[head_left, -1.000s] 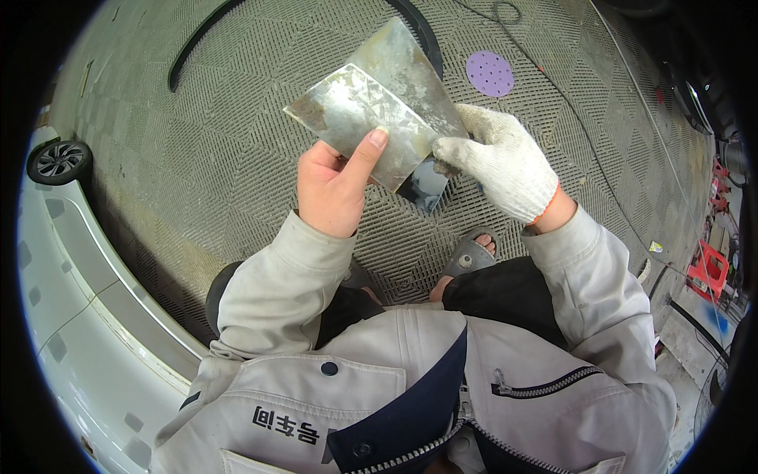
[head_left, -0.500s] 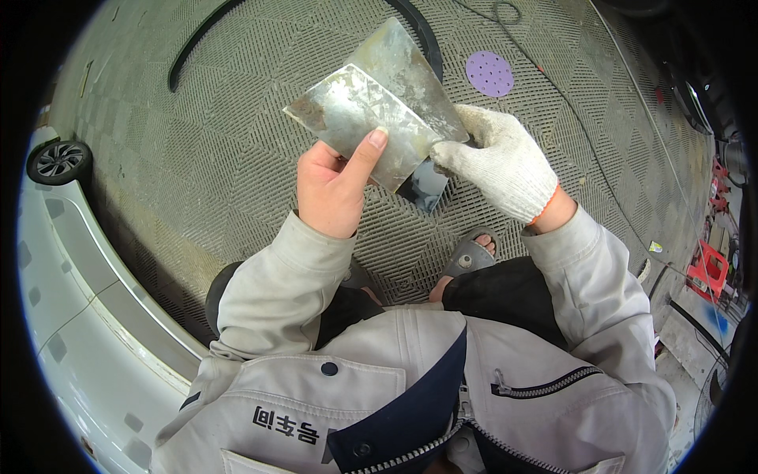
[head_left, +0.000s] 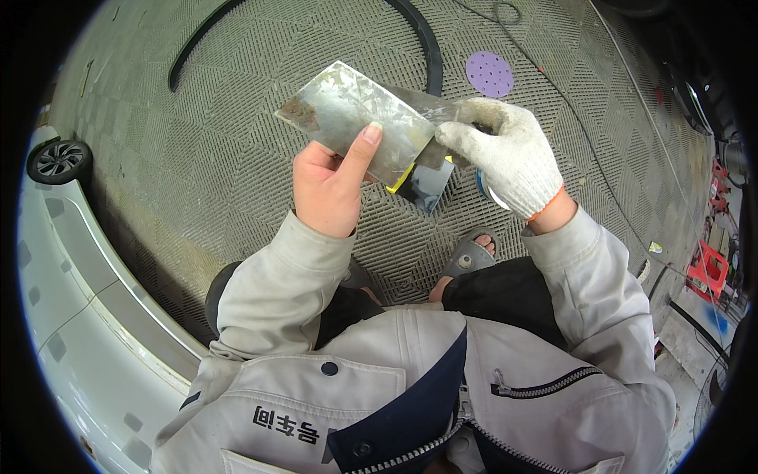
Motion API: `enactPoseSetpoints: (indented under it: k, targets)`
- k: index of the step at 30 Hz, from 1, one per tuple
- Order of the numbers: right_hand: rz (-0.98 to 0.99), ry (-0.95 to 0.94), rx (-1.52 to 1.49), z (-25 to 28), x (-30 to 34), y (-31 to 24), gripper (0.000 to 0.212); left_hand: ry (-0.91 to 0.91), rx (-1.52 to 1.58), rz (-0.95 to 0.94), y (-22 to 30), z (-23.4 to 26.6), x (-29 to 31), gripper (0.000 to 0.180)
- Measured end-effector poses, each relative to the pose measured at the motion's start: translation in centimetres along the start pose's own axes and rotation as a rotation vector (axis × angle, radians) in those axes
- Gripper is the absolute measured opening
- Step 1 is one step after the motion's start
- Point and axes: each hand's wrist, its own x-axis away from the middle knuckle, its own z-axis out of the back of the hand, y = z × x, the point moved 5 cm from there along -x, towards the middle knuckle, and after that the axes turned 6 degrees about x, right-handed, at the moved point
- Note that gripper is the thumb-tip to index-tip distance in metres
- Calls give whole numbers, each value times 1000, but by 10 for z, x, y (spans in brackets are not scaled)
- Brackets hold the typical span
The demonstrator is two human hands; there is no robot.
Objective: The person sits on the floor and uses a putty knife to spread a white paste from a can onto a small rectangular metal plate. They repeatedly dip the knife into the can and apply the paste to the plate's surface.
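My bare left hand (head_left: 332,186) pinches a flat metal filler spreader (head_left: 355,107), thumb on top. Its surface is scuffed grey, with a brownish patch near the left corner. My right hand (head_left: 509,154), in a white knit glove with an orange cuff edge, is closed on a second metal spreader (head_left: 430,103). That one is tilted nearly edge-on and lies partly behind the first, close to its right edge. Beneath them shows a black, grey and yellow item (head_left: 426,188), mostly hidden. A blue-rimmed round thing peeks out by the glove.
A purple perforated sanding disc (head_left: 489,73) and a curved black strip (head_left: 426,39) lie on the ribbed floor ahead. A cable (head_left: 576,103) runs along the right. At left stands a silver car panel (head_left: 87,316); red items (head_left: 708,271) lie far right.
The right spreader has swung down from sticking up above the left one to a flatter, nearly edge-on angle. The left spreader has shifted slightly left. More of the yellow item shows below.
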Motion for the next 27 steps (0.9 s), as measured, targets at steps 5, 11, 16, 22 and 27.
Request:
enactPoseSetpoints:
  k: [5, 11, 16, 22, 27]
  targets:
    - [77, 175, 76, 8, -1, -3, 34, 37, -81, -32, 6, -1, 1, 23]
    - [78, 121, 113, 5, 1, -8, 34, 65, -118, -25, 7, -5, 1, 24]
    - [-46, 61, -217, 0, 4, -4, 44, 25, -116, -1, 8, -7, 1, 23]
    - [-161, 6, -453, -8, 5, 5, 49, 43, -107, -34, 8, -11, 5, 24]
    - [-101, 27, -449, -13, 6, 2, 47, 107, -84, -110, 10, -12, 7, 24]
